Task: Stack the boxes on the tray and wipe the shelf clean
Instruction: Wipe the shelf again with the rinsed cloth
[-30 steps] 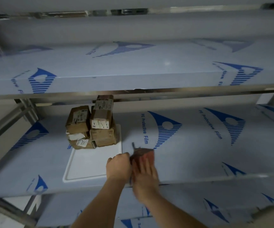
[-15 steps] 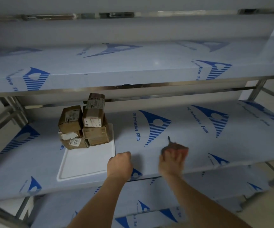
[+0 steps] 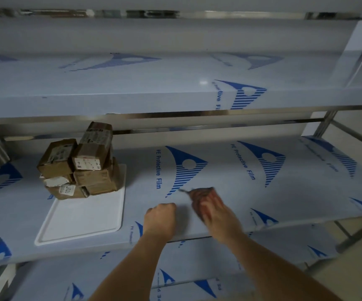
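Fingers (image 3: pixel 210 203) of my right hand (image 3: pixel 217 216) lie flat and together on a reddish-brown cloth (image 3: pixel 199 195), pressing it to the film-covered shelf (image 3: pixel 284 192) near its front edge; motion blur hides whether the thumb hooks the cloth's rim. Just beside it to the left, my left hand (image 3: pixel 160 218) rests on the shelf with its fingers curled under into a loose fist, and I see nothing held in it. Seen from my remote seat, the wiping half of the job looks to be under way, and I judge it best done with even palm pressure and long overlapping strokes that run the full width, out to the bare right end and back toward the rear rail, since the protective film is slick and the cloth could bunch or skid. Farther back on the left sits the white tray (image 3: pixel 78 222), its near half bare, its far end carrying the brown boxes (image 3: pixel 82 168), stacked two and three high in two touching columns, the top right one tilted. I would keep strokes from nudging the tray, as that leaning top box could slide. Above, an upper shelf (image 3: pixel 132 88) overhangs the work.
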